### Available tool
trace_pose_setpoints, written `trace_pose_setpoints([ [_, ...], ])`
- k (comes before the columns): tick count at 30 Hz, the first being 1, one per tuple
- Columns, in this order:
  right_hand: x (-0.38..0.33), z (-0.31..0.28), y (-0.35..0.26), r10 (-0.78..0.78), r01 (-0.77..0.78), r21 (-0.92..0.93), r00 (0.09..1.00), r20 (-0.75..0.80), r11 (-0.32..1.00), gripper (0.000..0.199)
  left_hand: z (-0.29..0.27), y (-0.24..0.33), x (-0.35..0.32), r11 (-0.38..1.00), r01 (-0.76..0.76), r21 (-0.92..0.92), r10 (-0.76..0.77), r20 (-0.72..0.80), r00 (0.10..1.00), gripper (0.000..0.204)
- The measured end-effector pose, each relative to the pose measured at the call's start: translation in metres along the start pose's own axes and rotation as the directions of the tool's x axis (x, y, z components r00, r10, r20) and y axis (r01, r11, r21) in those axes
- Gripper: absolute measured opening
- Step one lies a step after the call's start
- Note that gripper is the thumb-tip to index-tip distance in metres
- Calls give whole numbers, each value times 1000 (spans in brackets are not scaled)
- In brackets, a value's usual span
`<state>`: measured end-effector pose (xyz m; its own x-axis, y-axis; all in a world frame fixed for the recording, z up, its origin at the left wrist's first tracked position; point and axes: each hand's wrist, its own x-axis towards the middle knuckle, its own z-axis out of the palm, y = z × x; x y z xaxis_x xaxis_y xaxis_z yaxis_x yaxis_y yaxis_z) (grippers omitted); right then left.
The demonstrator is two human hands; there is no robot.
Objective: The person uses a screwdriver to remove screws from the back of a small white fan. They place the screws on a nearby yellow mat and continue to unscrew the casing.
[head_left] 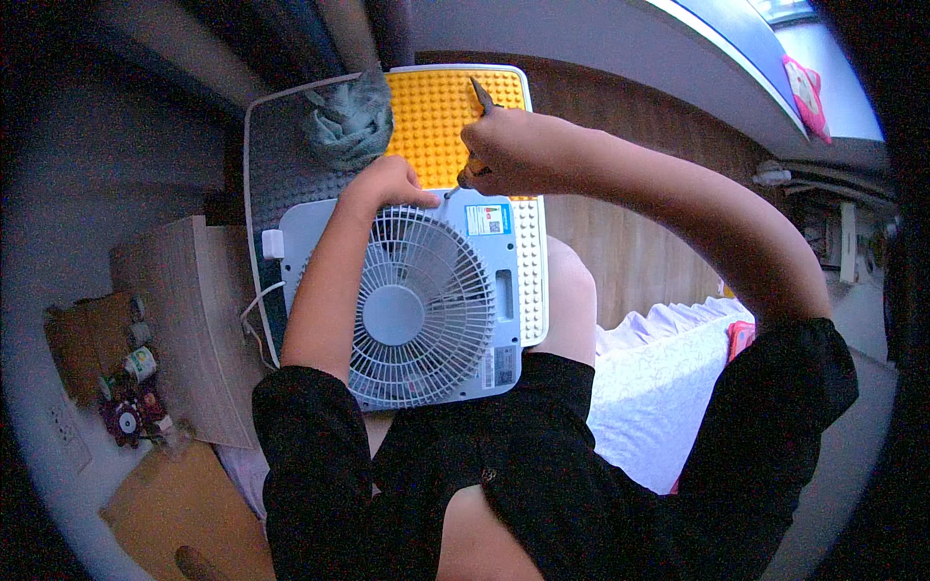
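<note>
A pale grey box fan (pixel 393 316) with a round grille lies flat over the near part of a toy-brick baseplate table (pixel 426 116). At the fan's far edge, my left hand (pixel 386 181) is closed on the frame, its thumb side by a corner hole. Some of its fingers are hidden. Just right of it, my right hand (pixel 499 150) is wrapped round a dark hand tool (pixel 481 95). One pointed black end sticks out above the fist, and another part shows below it, near the fan's edge. The fist hides the tool's kind.
A crumpled grey-green cloth (pixel 351 121) lies at the table's far left. A white cable (pixel 254 315) hangs off the left side beside a wooden cabinet (pixel 170 310). To the right are the wooden floor (pixel 620 213) and a white patterned cover (pixel 649 397).
</note>
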<state>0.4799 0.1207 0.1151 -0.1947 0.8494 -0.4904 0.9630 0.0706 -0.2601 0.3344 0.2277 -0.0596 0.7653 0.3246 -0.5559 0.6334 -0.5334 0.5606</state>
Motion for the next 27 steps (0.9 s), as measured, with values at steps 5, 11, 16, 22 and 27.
trace_pose_setpoints([
  [5, 12, -1, -4, -47, 51, 29, 993, -108, 998, 29, -1, 2, 0, 1000, 29, -4, -29, 4, 1000, 48],
  [11, 7, 0, -17, -310, 331, -364, 943, 116, 871, 26, 14, -13, 10, 997, -53, -50, 47, -109, 993, 47],
  [16, 18, -10, -23, -262, 267, -222, 964, 55, 938, 18, 11, -13, 11, 998, -14, -65, 13, -17, 1000, 49],
  [22, 15, -9, -23, -116, 118, -238, 993, 24, 964, 22, 3, -1, 3, 999, 29, 31, -30, 11, 999, 50],
  [27, -34, -31, -36, -105, 59, -292, 984, -142, 954, 18, -15, -10, -6, 797, -256, -547, -49, -480, 876, 23],
])
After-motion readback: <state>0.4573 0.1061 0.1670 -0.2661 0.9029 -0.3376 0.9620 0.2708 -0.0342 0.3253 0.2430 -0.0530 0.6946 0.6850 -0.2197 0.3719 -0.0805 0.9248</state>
